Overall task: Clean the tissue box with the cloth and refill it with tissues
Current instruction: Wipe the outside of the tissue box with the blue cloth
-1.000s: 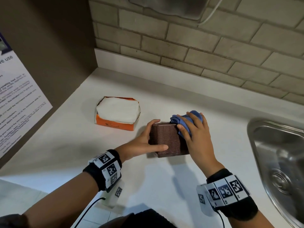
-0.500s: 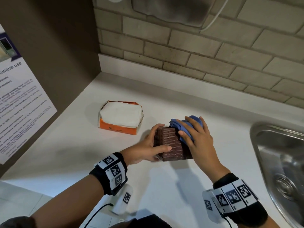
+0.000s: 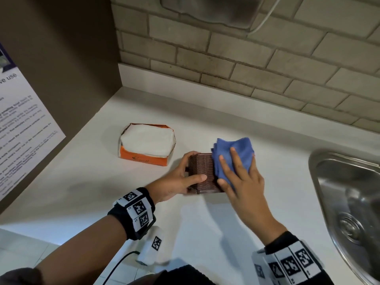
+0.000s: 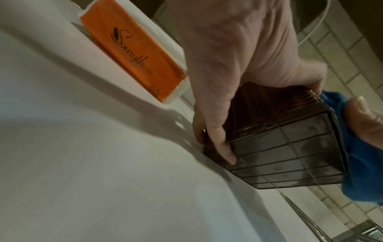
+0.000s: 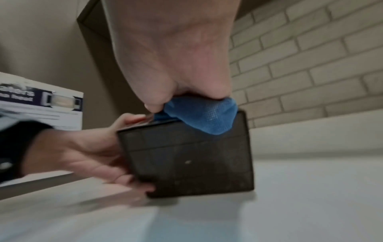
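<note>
A brown ribbed tissue box [image 3: 202,173] stands on the white counter [image 3: 82,182]. My left hand [image 3: 191,171] grips it, thumb on the near top edge and fingers round the far left side, as the left wrist view shows [image 4: 217,114]. My right hand [image 3: 240,175] lies flat with straight fingers on a blue cloth [image 3: 240,149], pressing it onto the right part of the box top. The cloth [image 5: 203,114] bulges over the box [image 5: 186,160] edge below my palm. An orange pack of white tissues [image 3: 147,147], open on top, lies to the left, apart from the box.
A steel sink [image 3: 349,192] is set into the counter at the right. A brick wall [image 3: 246,68] runs behind, with a grey wall-mounted unit and cable [image 3: 205,9] above. A brown side panel carrying a printed poster [image 3: 24,130] closes off the left.
My right hand has flattened out and slid the cloth toward the far right of the box top, so the cloth lies more spread out. My left hand keeps its grip on the box.
</note>
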